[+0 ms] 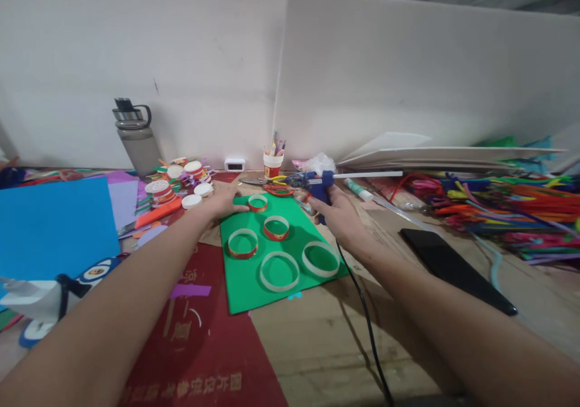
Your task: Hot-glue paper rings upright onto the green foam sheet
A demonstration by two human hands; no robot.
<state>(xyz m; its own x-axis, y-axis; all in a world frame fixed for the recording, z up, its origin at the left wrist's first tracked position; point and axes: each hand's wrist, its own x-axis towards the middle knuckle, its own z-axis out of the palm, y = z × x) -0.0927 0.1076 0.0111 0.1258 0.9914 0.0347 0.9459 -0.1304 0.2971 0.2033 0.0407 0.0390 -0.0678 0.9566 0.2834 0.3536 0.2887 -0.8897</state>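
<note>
A green foam sheet lies in front of me. Several rings, which look cut from paper cups, stand on it, among them a plain white ring and a red-and-white ring. My left hand rests at the sheet's far left corner, thumb and fingers apart, beside the smallest ring. My right hand grips a blue hot glue gun above the sheet's right side. A white glue stick sticks out of the gun's back, and its black cord hangs down toward me.
Cut cup pieces and a grey bottle stand left of centre. A blue sheet lies far left. Pliers and a cup of pens are at the back. On the right lie a black phone and pipe cleaners.
</note>
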